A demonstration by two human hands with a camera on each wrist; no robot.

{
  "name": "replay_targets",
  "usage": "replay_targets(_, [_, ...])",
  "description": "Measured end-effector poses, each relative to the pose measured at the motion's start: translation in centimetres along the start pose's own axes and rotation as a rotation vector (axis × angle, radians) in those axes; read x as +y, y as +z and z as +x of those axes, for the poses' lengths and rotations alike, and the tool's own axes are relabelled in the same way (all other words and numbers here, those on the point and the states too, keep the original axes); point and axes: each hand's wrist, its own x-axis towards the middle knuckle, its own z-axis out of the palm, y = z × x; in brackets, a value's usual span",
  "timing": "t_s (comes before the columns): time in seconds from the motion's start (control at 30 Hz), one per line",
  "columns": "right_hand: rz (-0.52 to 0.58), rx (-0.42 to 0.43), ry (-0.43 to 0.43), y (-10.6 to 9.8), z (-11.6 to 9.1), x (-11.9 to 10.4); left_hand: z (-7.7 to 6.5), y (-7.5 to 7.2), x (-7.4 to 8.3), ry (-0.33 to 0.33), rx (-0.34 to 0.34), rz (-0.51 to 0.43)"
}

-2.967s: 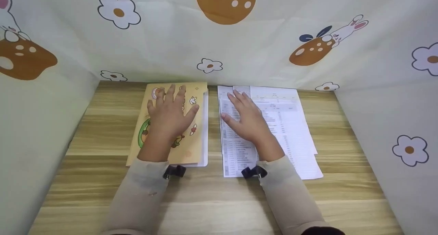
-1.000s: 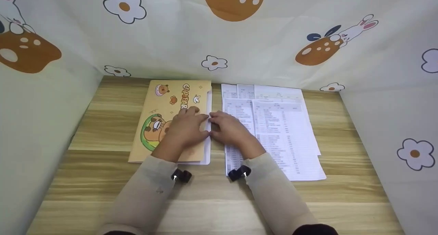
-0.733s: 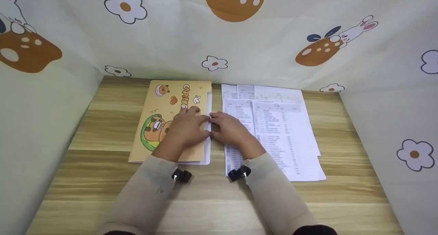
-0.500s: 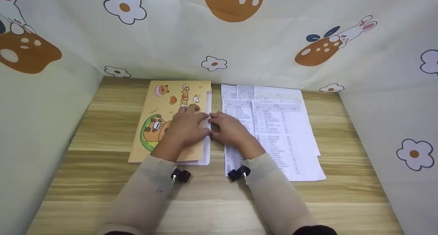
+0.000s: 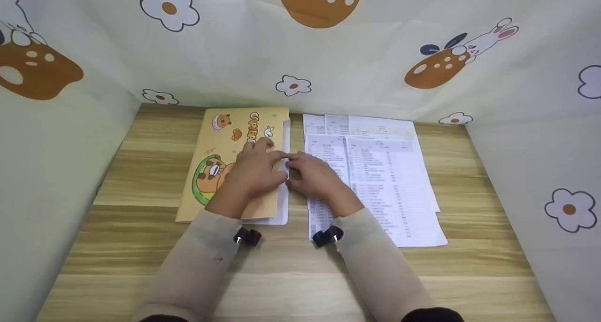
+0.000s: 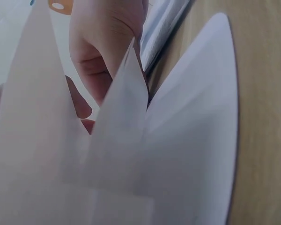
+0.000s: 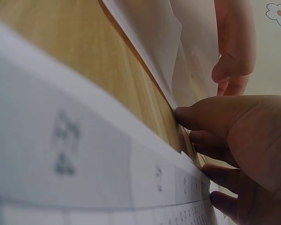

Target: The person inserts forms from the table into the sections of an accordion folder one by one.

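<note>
A tan cartoon folder (image 5: 206, 139) lies at left, its cover lifted a little along the right edge. My left hand (image 5: 256, 172) is bent over that edge and pinches the cover. In the left wrist view the raised cover (image 6: 30, 122), a pale inner flap (image 6: 119, 117) and the white back cover (image 6: 192, 126) stand fanned apart. My right hand (image 5: 312, 176) meets the left at the folder's edge; in the right wrist view its thumb (image 7: 201, 112) touches the lower cover's edge, fingers spread below. Whether the right hand grips anything is unclear. Printed sheets (image 5: 389, 190) lie beneath its wrist.
Overlapping sheets cover the right-centre of the wooden table (image 5: 127, 247). A pale patterned cloth (image 5: 235, 54) encloses the back and both sides. Small black wrist cameras (image 5: 249, 237) sit on both sleeves.
Three seconds ago both hands lay flat, the left on the folder, the right on the sheets. They have come together at the folder's right edge; in the last half second the left fingers rose slightly.
</note>
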Motion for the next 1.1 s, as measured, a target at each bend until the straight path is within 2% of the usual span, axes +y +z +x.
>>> replay_targets(0.47, [-0.004, 0.011, -0.023, 0.1, -0.1, 0.1, 1.0, -1.7, 0.7, 0.039, -0.082, 0.052])
replay_targets(0.63, [-0.009, 0.011, -0.023, 0.2, -0.1, 0.3, 1.2, -2.5, 0.9, 0.030, -0.113, 0.025])
replay_targets(0.93, [-0.001, 0.000, -0.009, 0.2, -0.2, 0.3, 1.7, -3.4, 1.0, 0.030, -0.115, -0.005])
replay_targets(1.1, [-0.004, 0.001, -0.010, 0.2, -0.2, 0.2, 2.0, -3.8, 0.9, -0.003, -0.157, -0.020])
